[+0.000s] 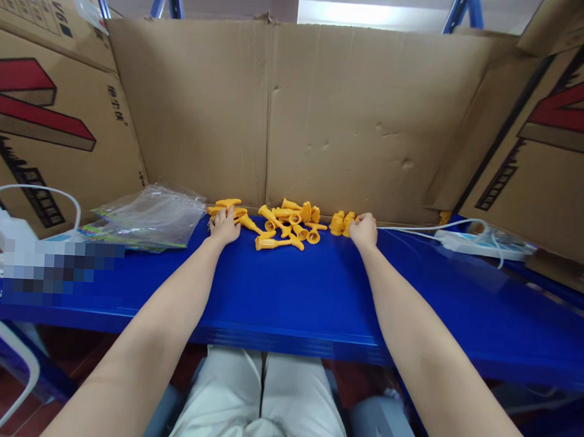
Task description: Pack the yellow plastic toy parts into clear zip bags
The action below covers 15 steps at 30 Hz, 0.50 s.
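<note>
A loose pile of yellow plastic pieces [292, 220] lies against the back cardboard; several have a ribbed stem, a flared hollow end and a curved tip. One long piece [279, 244] rests in front of the pile. My left hand [224, 227] lies over the pile's left end, touching yellow pieces, its fingers stretched and partly apart. To the right, a small group of yellow pieces [337, 223] stands upright. My right hand [364, 231] is at the right side of this group, fingers closed round a yellow piece [348, 223] that it partly hides.
Clear plastic bags [148, 217] lie left of the pile on the blue table [288, 290]. A white power strip [484, 245] with cables is at the right, a white plug [12, 233] at the left. Cardboard panels [356, 117] wall the back and sides.
</note>
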Motion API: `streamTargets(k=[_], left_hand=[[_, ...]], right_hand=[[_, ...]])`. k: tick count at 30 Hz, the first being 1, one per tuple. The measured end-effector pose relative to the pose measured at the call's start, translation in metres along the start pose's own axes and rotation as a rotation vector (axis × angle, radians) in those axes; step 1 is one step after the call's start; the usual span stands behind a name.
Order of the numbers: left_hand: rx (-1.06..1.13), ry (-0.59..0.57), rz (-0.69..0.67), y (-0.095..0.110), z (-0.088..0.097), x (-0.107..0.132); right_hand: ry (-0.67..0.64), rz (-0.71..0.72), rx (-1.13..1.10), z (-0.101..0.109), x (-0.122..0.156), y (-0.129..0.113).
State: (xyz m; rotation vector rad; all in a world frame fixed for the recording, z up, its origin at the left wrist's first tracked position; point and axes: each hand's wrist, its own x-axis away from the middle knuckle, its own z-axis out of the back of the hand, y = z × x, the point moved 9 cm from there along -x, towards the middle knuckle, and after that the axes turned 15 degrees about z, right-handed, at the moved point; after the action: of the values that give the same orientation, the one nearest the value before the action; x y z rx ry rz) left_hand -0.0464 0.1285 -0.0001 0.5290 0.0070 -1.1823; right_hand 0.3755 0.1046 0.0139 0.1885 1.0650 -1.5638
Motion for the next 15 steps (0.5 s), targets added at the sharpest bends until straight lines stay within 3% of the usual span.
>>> streamTargets(k=[4,11,15], left_hand=[[0.008,0.04,-0.015,0.001,0.006,-0.002],[-0.032,0.039,-0.053,0.006,0.004,-0.001],[-0.042,-0.034,-0.059,0.007,-0.005,-0.002]], right_hand=[[0.012,0.162,0.03,0.005,0.001,-0.04],[-0.505,0.237,-0.05,-0.059,0.025,-0.087],[-0.613,0.248,-0.05,-0.072,0.035,-0.093]])
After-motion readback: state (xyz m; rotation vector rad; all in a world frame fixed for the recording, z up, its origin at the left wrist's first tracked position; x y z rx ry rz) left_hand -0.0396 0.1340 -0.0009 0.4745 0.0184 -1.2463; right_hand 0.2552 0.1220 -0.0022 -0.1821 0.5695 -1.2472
